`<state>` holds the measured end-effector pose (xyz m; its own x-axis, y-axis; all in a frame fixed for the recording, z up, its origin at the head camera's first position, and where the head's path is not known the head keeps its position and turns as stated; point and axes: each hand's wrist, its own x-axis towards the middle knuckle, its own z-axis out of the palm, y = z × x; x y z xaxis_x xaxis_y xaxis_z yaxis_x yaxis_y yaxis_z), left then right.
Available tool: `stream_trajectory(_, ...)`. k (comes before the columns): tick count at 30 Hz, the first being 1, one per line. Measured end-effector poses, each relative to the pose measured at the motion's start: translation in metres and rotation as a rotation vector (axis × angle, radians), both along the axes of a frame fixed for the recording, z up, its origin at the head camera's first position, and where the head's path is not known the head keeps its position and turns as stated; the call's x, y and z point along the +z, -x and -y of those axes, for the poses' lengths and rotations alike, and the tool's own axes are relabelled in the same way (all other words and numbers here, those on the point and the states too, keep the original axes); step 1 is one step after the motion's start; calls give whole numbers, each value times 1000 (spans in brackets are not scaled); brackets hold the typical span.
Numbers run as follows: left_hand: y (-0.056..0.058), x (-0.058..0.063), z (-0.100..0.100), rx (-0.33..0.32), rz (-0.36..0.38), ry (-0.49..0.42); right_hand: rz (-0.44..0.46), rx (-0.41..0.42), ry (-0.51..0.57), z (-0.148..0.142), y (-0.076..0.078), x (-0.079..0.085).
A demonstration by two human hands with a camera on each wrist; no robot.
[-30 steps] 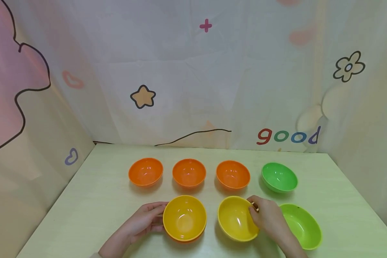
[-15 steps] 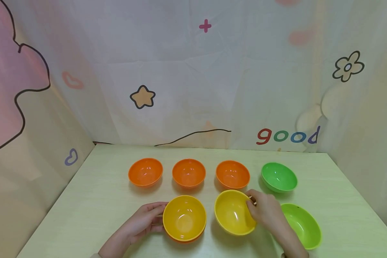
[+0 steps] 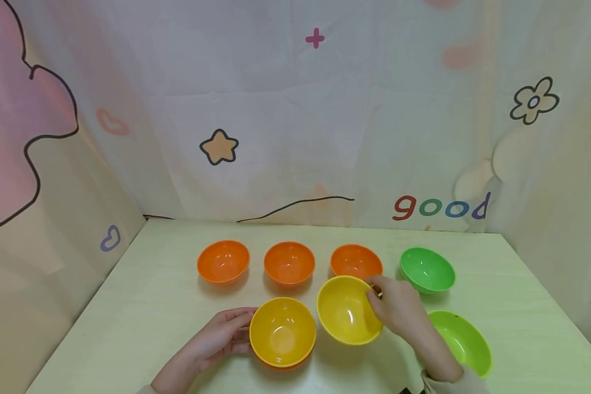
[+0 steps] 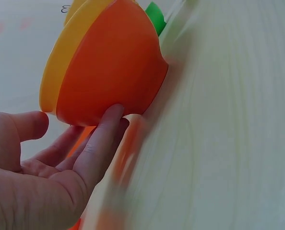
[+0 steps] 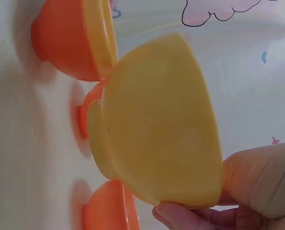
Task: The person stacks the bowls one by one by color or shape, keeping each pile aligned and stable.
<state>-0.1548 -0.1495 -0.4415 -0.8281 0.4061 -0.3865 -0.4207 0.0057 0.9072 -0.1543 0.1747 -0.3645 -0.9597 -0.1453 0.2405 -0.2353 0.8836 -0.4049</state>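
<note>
My right hand (image 3: 399, 306) pinches the rim of a yellow bowl (image 3: 349, 311), held tilted above the table. In the right wrist view the outside and foot of that yellow bowl (image 5: 157, 124) show, with the thumb and fingers at its rim. To its left stands another yellow bowl (image 3: 282, 332), nested in an orange bowl (image 4: 109, 67). My left hand (image 3: 226, 336) rests against the left side of this stack. Its extended fingers touch the orange bowl in the left wrist view, and the thumb lies close by the yellow rim.
Along the back stand three orange bowls, at left (image 3: 224, 262), middle (image 3: 289, 264) and right (image 3: 356, 260), the last partly covered by the lifted bowl. A green bowl (image 3: 427, 270) ends that row. A lime-green bowl (image 3: 465, 345) sits behind my right forearm. A printed cloth (image 3: 276, 109) hangs behind the table.
My right hand has raised the yellow bowl and carried it left and away from me, nearer the stack. My left hand and the stack have stayed in place.
</note>
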Motion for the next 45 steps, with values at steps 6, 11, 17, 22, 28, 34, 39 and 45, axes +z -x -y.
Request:
stream_trajectory(6,-1,0,-1,-7,-18,-11,24,29,15,11,5,11)
stream_trajectory(11,-1,-1,0,-10,-18,-15,13,55,26,21,7,17)
stream_trajectory(17,0,-2,0,-16,-18,-17,40,71,55,34,9,21)
stream_trajectory(22,0,-2,0,-18,-17,-9,49,88,82,46,11,22)
stream_trajectory(28,0,-3,0,-15,-20,-25,88,110,86,58,12,20)
stream_trajectory(34,0,-3,1,-24,-24,-36,67,143,58,68,13,17)
stream_trajectory(39,1,-2,1,-24,-17,-34,59,186,59,74,13,13)
stream_trajectory(45,0,-2,1,-12,-7,-19,66,238,57,80,12,8)
